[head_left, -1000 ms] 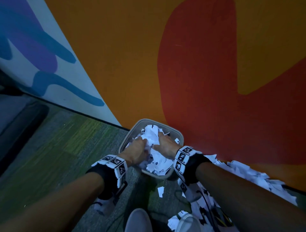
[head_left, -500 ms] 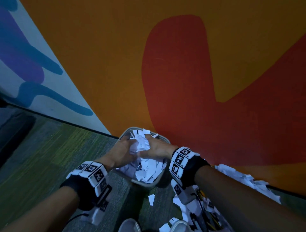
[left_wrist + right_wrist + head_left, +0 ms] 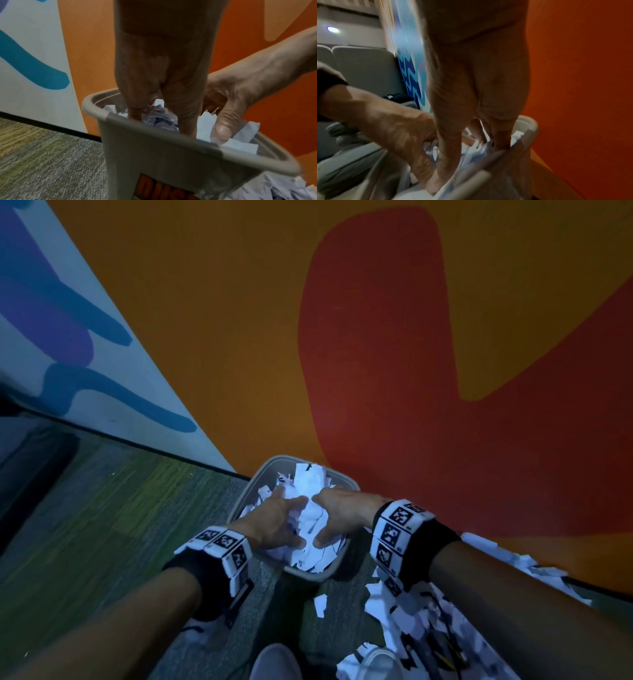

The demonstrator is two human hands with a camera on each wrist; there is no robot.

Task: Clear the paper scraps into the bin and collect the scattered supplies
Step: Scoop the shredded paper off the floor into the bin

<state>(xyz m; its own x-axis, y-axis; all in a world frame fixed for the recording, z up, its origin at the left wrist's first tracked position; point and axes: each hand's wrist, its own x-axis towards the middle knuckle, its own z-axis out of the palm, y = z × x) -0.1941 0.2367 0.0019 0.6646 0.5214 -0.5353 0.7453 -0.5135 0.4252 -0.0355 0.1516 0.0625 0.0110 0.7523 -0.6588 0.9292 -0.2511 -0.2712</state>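
— Where does the head view look from?
— From above, forward and down at a bin against a painted wall, both forearms reaching in from below.
— And the wrist views?
— Each looks along its own hand, very near. The left wrist view faces the bin's rim from the carpet side; the right wrist view is blurred.
— What do they share?
— The bin, the paper and the orange wall.

Both hands' fingertips are buried among the paper scraps in the bin, so their grip cannot be read. The orange lettering on the bin's front is cut off by the bottom edge of the left wrist view. The right wrist view is smeared with blur, and the scrap pile on the floor is partly hidden under the right forearm.
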